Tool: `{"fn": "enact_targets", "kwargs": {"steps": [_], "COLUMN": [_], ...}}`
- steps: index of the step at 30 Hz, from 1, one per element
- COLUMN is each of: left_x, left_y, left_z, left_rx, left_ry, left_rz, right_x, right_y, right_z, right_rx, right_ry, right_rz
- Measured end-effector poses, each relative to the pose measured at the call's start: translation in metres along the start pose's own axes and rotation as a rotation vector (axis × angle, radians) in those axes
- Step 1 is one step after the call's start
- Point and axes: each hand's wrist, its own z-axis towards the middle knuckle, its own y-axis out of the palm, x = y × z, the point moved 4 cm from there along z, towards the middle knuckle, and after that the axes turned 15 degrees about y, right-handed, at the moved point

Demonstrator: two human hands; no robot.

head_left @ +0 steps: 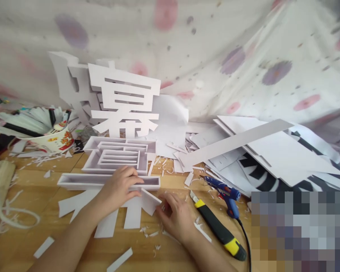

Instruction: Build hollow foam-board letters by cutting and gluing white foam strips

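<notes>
A white foam-board character (73, 182) lies on the wooden table with walls standing along its upper strokes, while its lower strokes are flat. My left hand (120, 187) is closed over the long box-like bar, fingers at its near wall and thumb in front. A short white foam-board strip (149, 199) stands on edge along the lower right stroke, its left end by my left thumb. My right hand (175, 212) is closed, with thumb and fingertips at the strip's right end. The inner sides of its fingers are partly hidden.
A yellow-and-black utility knife (217, 224) and blue glue gun (222, 190) lie right, with a trailing cord. Finished white characters (124, 90) stand behind. A paper bucket (55, 139) of strips is left; stacked foam sheets (272, 151) lie right. Scraps litter the table (82, 249).
</notes>
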Motion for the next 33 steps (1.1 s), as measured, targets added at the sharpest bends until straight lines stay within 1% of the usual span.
{"fn": "enact_targets", "kwargs": {"steps": [6, 11, 17, 24, 33], "left_x": [0.004, 0.003, 0.003, 0.003, 0.003], "left_y": [-0.001, 0.0, 0.001, 0.002, 0.002], "left_z": [0.003, 0.002, 0.003, 0.003, 0.003], "left_rx": [0.007, 0.02, 0.024, 0.028, 0.036], "left_ry": [0.028, 0.021, 0.01, 0.021, 0.026], "left_rz": [0.011, -0.01, -0.028, -0.031, -0.036], "right_x": [-0.01, -0.011, -0.01, -0.008, -0.008], "right_y": [-0.003, -0.004, 0.004, 0.011, 0.012], "right_z": [0.0, 0.0, 0.0, -0.001, 0.0], "right_rx": [0.035, 0.108, 0.12, 0.169, 0.148], "right_ry": [0.002, -0.013, -0.105, -0.136, -0.123], "right_rz": [0.001, -0.016, -0.139, -0.216, -0.236]}}
